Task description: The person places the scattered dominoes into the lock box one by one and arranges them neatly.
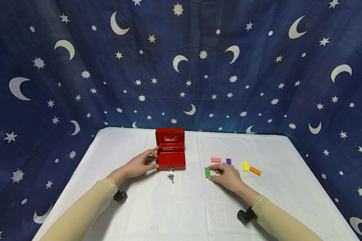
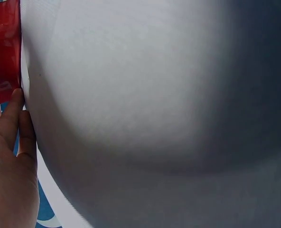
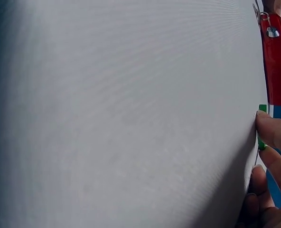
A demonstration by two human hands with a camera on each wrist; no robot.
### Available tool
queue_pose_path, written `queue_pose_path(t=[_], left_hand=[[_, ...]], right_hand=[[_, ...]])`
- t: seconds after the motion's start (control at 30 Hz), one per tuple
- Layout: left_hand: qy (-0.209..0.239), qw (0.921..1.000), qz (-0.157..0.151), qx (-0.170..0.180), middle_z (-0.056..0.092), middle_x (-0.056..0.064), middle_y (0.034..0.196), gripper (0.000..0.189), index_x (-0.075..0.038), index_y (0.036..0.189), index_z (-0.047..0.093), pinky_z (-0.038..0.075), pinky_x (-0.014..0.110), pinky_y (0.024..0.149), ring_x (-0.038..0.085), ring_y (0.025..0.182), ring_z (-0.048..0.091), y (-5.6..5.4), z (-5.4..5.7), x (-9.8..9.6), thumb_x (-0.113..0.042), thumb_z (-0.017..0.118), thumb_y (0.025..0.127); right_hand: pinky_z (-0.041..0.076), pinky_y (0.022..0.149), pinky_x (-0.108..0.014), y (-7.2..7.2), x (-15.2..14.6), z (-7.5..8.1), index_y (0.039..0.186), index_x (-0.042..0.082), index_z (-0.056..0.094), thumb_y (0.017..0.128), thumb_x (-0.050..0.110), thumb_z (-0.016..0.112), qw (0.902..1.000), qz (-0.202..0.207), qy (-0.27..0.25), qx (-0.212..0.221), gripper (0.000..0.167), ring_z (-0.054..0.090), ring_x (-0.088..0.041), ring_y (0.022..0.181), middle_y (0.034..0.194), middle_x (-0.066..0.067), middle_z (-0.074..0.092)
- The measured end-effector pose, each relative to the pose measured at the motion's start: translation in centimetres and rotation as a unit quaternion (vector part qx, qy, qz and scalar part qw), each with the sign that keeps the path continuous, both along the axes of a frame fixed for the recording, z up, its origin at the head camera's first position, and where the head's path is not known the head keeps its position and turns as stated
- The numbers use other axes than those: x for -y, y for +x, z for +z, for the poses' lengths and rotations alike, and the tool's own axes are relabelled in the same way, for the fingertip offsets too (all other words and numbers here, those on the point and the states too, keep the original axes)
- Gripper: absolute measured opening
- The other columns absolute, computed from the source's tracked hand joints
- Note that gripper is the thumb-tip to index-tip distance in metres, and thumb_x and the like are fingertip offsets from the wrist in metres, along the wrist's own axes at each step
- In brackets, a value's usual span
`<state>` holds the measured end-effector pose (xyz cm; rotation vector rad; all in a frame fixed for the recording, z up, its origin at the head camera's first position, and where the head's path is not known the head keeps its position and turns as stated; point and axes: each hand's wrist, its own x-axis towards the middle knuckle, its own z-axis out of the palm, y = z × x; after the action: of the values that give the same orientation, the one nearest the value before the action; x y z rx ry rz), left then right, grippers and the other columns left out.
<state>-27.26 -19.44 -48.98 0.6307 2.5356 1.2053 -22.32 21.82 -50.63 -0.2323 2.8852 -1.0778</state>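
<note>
- Right grip (image 1: 227, 175): I find thumb and finger pinching the green block (image 1: 207, 172) at its two ends, at the surface (image 1: 169, 214), right of the red box (image 1: 178, 167).
- Left grip (image 1: 140, 165): fingers loosely extended, touching the box's left side.
- Box lid (image 1: 163, 141) raised at the rear; keys (image 1: 172, 179) hang at the front.
- Obstructions: my right grip partly covers the purple block (image 1: 228, 161); the pink block (image 1: 216, 160) lies beyond the green one.
- Yellow block (image 1: 245, 166) and orange block (image 1: 255, 171) lie near each other, further right.
</note>
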Motion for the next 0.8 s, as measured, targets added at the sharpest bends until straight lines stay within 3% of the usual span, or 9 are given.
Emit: queue_pose_path(t=[0.4,0.6,0.8], left_hand=[[-0.006,1.0000,0.000,-0.004,0.026,-0.007,0.167,0.036,-0.020,0.119,0.053,0.028,0.053,0.119,0.024,0.145,0.042,0.0,-0.1,0.0,-0.039,0.073,0.095],[-0.001,0.9999,-0.005,-0.010,0.027,-0.005,0.167,0.037,-0.020,0.119,0.053,0.028,0.054,0.119,0.025,0.144,0.043,-0.1,-0.4,0.0,-0.040,0.073,0.095],[0.002,1.0000,-0.001,-0.005,0.027,-0.008,0.167,0.033,-0.022,0.118,0.053,0.027,0.053,0.119,0.023,0.144,0.043,-0.2,-0.4,0.0,-0.035,0.073,0.096]], right_hand=[[0.032,0.077,-0.040,0.0,0.3,-0.1,0.113,0.021,0.075,0.081,0.030,0.087,0.9976,0.019,0.058,-0.032,0.036,0.050,-0.016,0.086,0.086,0.009,0.056],[0.032,0.078,-0.040,-0.2,0.9,0.6,0.108,0.019,0.073,0.080,0.031,0.088,0.9984,0.018,0.044,-0.029,0.034,0.050,-0.016,0.085,0.087,0.007,0.056],[0.035,0.094,-0.046,-1.0,1.6,2.0,0.110,0.018,0.073,0.081,0.034,0.086,0.9985,0.024,0.021,-0.044,0.036,0.049,-0.017,0.080,0.085,0.004,0.055]])
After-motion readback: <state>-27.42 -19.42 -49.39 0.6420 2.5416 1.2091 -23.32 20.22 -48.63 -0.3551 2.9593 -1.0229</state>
